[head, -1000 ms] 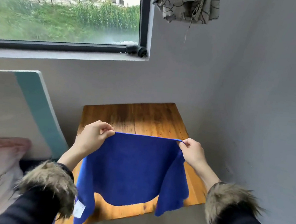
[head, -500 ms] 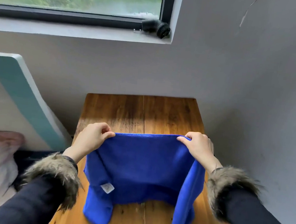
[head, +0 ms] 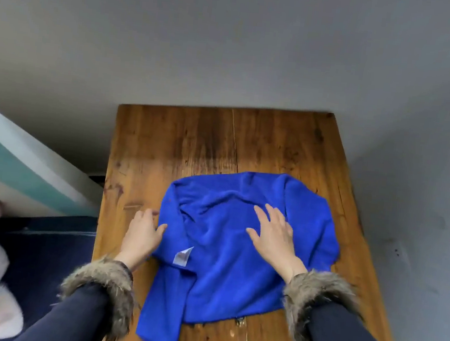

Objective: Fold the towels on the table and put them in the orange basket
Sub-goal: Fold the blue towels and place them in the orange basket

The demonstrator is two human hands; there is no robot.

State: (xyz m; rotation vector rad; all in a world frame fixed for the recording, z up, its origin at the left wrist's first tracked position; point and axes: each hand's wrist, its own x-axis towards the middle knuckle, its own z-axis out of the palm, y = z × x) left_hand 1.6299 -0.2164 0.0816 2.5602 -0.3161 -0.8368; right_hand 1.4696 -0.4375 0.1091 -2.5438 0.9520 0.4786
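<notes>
While the blue towel (head: 240, 227) lies rumpled on the wooden table (head: 179, 143), both of the person's hands are down at it. It sits toward the near half of the tabletop, folded loosely over itself, with creases running through its middle and a white label (head: 182, 257) showing on its left part. One corner of the cloth trails toward the near edge of the table on the left side.

Resting flat on top of the towel, the right hand (head: 275, 236) has its fingers straight and spread, palm down on the cloth near the centre; it grasps nothing. By contrast, the left hand (head: 142, 234) sits at the towel's left edge, mostly on bare wood, its thumb touching the edge of the fabric and its fingers relaxed rather than curled round anything. So the towel lies under the right hand and just to the right of the left hand.

Each wrist wears a dark sleeve with a fur cuff (head: 103, 282). Behind the table stands a grey wall (head: 231, 46), and a white and teal board (head: 11, 159) leans at the left.
</notes>
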